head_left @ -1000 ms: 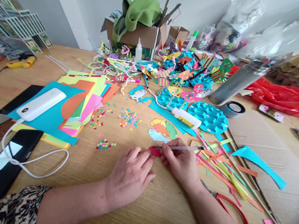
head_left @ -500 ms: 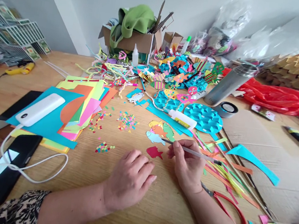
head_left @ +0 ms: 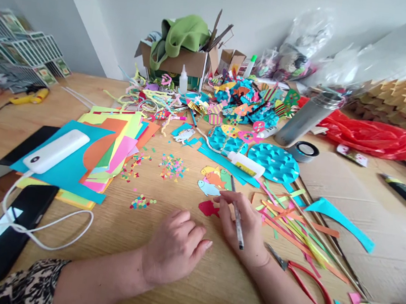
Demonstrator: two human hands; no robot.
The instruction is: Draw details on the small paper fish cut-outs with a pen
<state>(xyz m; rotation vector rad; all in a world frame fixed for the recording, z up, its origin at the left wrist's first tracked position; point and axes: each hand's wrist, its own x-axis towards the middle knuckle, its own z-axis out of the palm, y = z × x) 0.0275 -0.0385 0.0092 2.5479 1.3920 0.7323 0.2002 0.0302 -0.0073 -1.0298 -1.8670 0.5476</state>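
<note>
In my right hand (head_left: 240, 224) is a slim clear-barrelled pen (head_left: 238, 226), held between thumb and fingers and slanting across the hand. The fingertips of that hand reach the tail of a red paper fish (head_left: 207, 208); whether they touch it I cannot tell. Just beyond lie a light blue paper fish (head_left: 208, 188) and overlapping orange (head_left: 216, 177), yellow and green ones, the green partly behind the pen. My left hand (head_left: 177, 248) rests on the table in a loose fist, left of the right hand, its fingers curled under. Nothing shows in it.
Paper confetti (head_left: 173, 167) lies left of the fish. Coloured paper sheets (head_left: 104, 146), a power bank (head_left: 57, 150) and a phone (head_left: 5, 233) are at left. Red-handled scissors (head_left: 310, 286), paper strips (head_left: 301, 229), a glue bottle (head_left: 246, 164) and a steel flask (head_left: 306, 118) surround the right side.
My right hand has shifted left toward the red fish. The pen has swung from lying nearly sideways to pointing away from me. My left hand has stayed in place.
</note>
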